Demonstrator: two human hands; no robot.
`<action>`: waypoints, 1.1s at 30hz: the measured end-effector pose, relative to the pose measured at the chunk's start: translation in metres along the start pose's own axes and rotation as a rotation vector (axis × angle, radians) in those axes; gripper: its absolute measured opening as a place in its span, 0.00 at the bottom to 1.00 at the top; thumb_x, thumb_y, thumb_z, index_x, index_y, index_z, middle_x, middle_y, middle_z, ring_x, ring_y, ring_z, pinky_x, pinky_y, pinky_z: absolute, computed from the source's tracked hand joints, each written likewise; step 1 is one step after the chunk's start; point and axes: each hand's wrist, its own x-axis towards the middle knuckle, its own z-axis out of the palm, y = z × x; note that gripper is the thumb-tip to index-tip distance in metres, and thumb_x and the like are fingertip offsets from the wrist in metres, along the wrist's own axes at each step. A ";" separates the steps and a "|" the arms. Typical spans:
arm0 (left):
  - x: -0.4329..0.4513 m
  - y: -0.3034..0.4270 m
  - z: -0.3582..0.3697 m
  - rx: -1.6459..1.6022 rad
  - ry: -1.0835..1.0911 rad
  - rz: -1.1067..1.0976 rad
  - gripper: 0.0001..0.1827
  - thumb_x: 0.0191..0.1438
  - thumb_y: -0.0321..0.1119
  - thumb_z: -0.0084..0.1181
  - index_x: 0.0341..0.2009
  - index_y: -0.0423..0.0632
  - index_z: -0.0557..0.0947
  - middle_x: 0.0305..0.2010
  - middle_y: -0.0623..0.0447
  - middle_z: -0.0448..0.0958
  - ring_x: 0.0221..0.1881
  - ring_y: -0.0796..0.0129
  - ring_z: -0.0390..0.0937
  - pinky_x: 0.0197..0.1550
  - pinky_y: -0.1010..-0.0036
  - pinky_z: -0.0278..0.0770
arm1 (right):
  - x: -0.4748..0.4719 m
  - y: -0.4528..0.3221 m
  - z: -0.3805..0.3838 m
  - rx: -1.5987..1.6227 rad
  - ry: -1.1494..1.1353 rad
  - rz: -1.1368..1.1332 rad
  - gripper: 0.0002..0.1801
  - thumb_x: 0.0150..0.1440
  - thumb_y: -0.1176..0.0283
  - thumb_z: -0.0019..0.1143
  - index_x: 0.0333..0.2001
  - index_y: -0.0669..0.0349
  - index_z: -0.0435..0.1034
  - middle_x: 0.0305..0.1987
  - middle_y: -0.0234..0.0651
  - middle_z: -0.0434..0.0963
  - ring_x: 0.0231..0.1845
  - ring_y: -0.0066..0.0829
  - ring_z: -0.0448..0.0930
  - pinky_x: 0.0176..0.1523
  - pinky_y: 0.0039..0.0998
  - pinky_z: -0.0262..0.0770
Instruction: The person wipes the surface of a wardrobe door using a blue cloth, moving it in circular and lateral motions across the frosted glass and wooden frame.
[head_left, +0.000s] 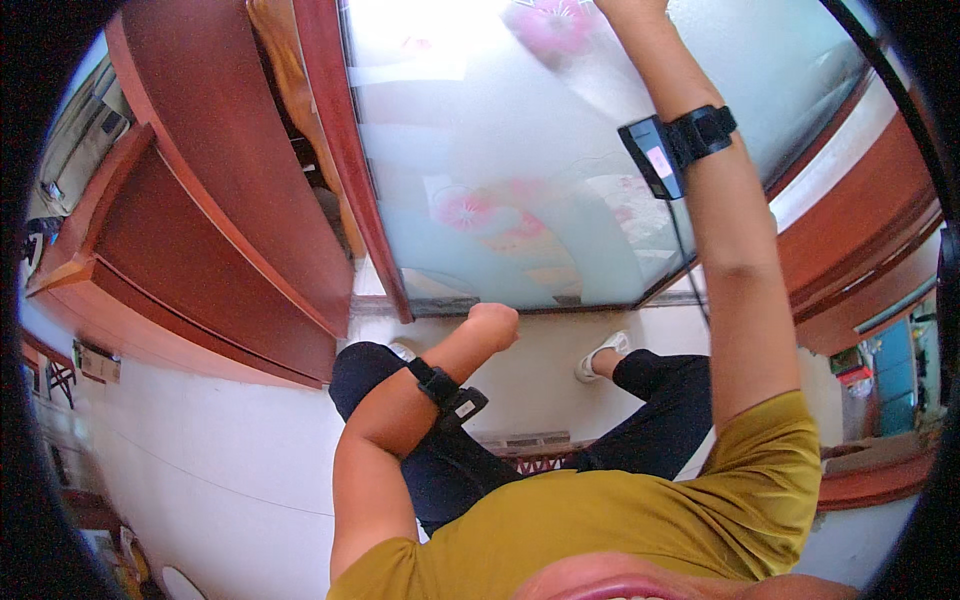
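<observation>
A frosted glass door panel with pink flower patterns and a reddish wooden frame stands before me. My right arm reaches up along the glass; only a part of my right hand shows at the top edge, its fingers cut off by the picture, so what it touches is hidden. Low in front of the panel's bottom edge, my left hand is curled near my knee, with no object visible in it. Each forearm wears a black strap with a small device; a cable runs from the right device.
Reddish-brown wooden furniture stands close on the left, and a wooden panel on the right. My feet in white shoes are on the pale floor. A cardboard box lies far left.
</observation>
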 end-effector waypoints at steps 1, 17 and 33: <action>-0.003 -0.012 0.001 0.008 0.004 -0.029 0.16 0.48 0.44 0.52 0.37 0.49 0.81 0.42 0.48 0.77 0.44 0.56 0.75 0.42 0.62 0.73 | -0.010 -0.012 0.012 0.110 -0.131 0.004 0.21 0.49 0.63 0.48 0.43 0.67 0.65 0.42 0.52 0.67 0.45 0.47 0.67 0.48 0.43 0.60; -0.006 -0.031 0.001 -0.004 0.003 -0.068 0.17 0.48 0.47 0.54 0.37 0.50 0.81 0.41 0.50 0.77 0.44 0.57 0.75 0.41 0.62 0.74 | -0.024 -0.067 0.045 0.166 -0.071 -0.756 0.19 0.51 0.63 0.48 0.48 0.52 0.65 0.46 0.32 0.72 0.49 0.32 0.70 0.55 0.41 0.61; 0.002 -0.020 0.003 0.019 0.038 -0.033 0.19 0.48 0.49 0.55 0.39 0.51 0.81 0.43 0.51 0.77 0.45 0.57 0.75 0.42 0.62 0.73 | -0.235 -0.103 0.067 0.307 -0.533 -1.159 0.22 0.50 0.66 0.45 0.51 0.54 0.64 0.48 0.30 0.70 0.53 0.31 0.66 0.61 0.48 0.52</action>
